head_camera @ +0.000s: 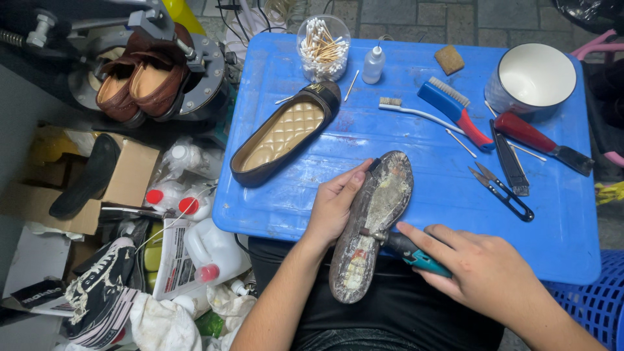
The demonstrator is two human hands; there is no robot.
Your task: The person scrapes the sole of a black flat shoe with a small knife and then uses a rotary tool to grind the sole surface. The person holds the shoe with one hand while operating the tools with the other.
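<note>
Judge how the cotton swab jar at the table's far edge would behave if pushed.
The jar looks like clear, smooth plastic, so it probably slides easily on the blue table. Holding only swabs, it is likely light. With no lid visible, swabs may spill if it tips.

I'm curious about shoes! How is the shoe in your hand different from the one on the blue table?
The held shoe is turned sole-up, worn and crusty with old glue; the table shoe lies insole-up, showing clean quilted tan padding. The left hand grips the held shoe; nothing touches the table shoe. Both are flat slip-ons.
</note>
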